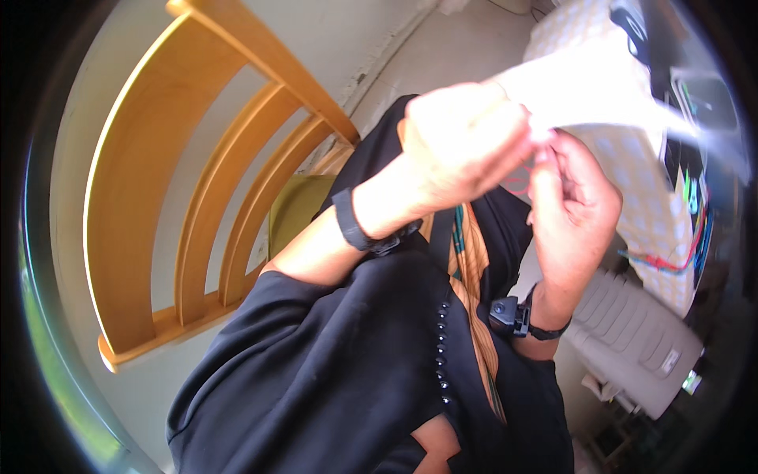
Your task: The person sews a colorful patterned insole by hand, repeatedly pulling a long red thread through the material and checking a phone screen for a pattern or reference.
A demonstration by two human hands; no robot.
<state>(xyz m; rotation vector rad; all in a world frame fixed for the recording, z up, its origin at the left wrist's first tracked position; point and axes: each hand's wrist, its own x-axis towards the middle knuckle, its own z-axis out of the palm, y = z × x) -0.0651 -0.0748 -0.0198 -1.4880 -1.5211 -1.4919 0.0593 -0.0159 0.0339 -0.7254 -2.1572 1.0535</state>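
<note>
My left hand (468, 142) reaches across from the left with its back up and its fingers curled. Its fingertips meet those of my right hand (574, 183), whose thumb and forefinger are pinched. Both hold a small pale thing (542, 137) at the point where they meet; glare washes out its shape. Thin red loops (519, 182) show in the gap between the hands, partly hidden by the fingers. Just beyond the hands lies a white sheet-like surface (592, 89), too bright to make out. Each wrist wears a black strap, and the right one carries a small camera (503, 312).
A checked cloth (657, 237) covers the table at right. Coloured strands (657, 262), clips (691, 195) and a dark object (630, 29) lie along it. Below stands a grey ribbed plastic case (639, 338). A wooden chair back (154, 148) rises at left.
</note>
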